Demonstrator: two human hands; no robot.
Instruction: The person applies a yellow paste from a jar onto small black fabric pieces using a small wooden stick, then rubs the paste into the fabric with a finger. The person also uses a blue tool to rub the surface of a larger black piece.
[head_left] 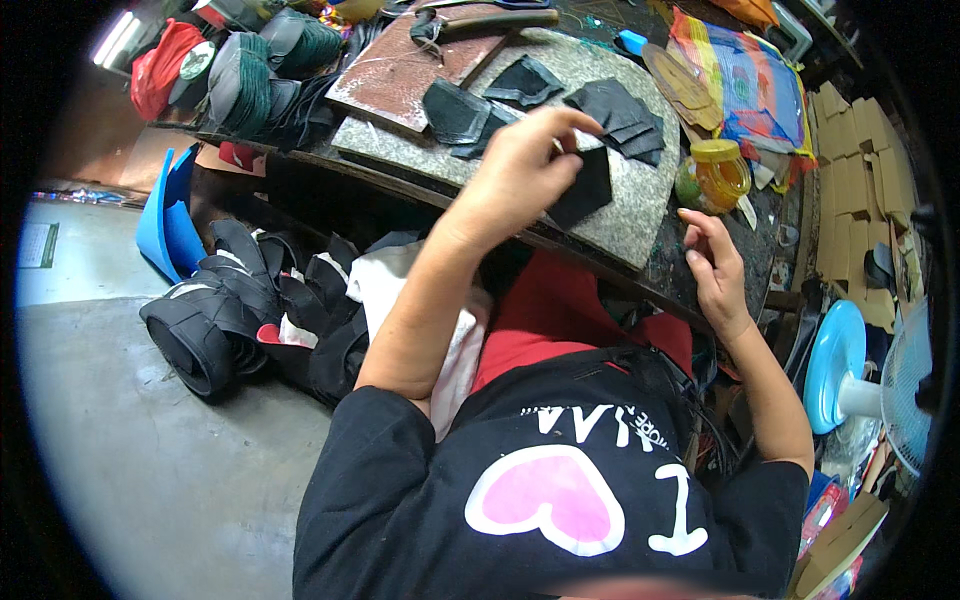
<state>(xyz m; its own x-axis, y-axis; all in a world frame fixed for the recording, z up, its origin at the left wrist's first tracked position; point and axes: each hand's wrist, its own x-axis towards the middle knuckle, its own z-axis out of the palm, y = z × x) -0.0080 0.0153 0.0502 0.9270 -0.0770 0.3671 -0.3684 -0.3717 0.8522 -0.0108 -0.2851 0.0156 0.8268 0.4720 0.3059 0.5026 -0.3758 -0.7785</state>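
Observation:
My left hand (530, 170) is above the pale speckled stone slab (640, 210), with its fingers curled and thumb bent in. Right by the thumb is a flat black piece (585, 192) at the slab's near edge; whether the fingers grip it or something else is hard to make out. Beyond the fingertips lies a fanned stack of black pieces (625, 120). More dark cut pieces, one (455, 110) with a stitched-looking border and another (525, 82), rest farther left. My right hand (715, 260), fingers loosely bent and apart, holds nothing near the bench's right front edge.
A hammer (490, 22) lies on a reddish board (420, 65). Right of the slab stands a yellow-lidded jar (718, 175) beside a colourful woven sack (745, 85). Thread cones (240, 80) crowd the far left. Black shaped parts (210, 320) pile below; a fan (905, 390) stands right.

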